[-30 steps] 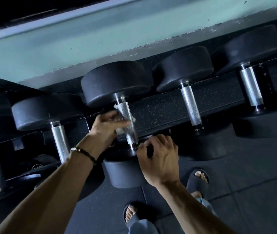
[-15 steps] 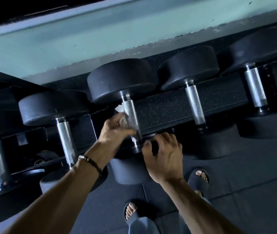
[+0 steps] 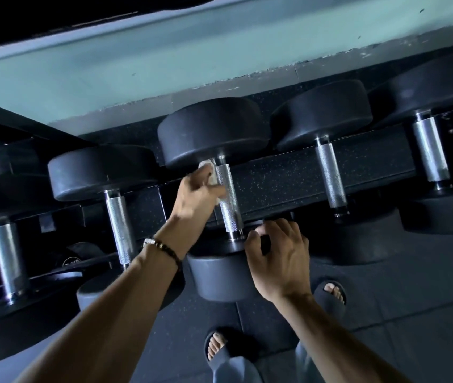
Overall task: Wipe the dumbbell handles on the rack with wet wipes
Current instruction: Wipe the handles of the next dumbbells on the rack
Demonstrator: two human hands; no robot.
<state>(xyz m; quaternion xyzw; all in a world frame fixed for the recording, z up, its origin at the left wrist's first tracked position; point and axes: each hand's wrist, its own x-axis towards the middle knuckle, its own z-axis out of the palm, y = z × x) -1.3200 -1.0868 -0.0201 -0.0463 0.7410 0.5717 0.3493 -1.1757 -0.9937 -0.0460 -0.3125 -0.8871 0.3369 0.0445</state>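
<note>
Holding five dumbbells, the rack [image 3: 302, 175]; left hand [image 3: 195, 194] pinches the wipe [image 3: 211, 172] higher up the handle [image 3: 228, 200] than before; right hand [image 3: 278, 261] grips the weight [image 3: 220, 277].

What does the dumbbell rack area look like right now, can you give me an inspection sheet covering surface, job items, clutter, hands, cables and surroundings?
Surface: black speckled rack rail carrying a row of dumbbells.
Job's things: white wet wipe pressed against the knurled handle of the middle dumbbell; neighbouring handles to either side are bare.
Clutter: nothing seen.
Hands: left hand holds the wipe on the handle; right hand grips the near head of that dumbbell.
Cables: nothing seen.
Surroundings: pale green wall with chipped paint along its lower edge; dark rubber floor; person's feet in open-toe slides.
</note>
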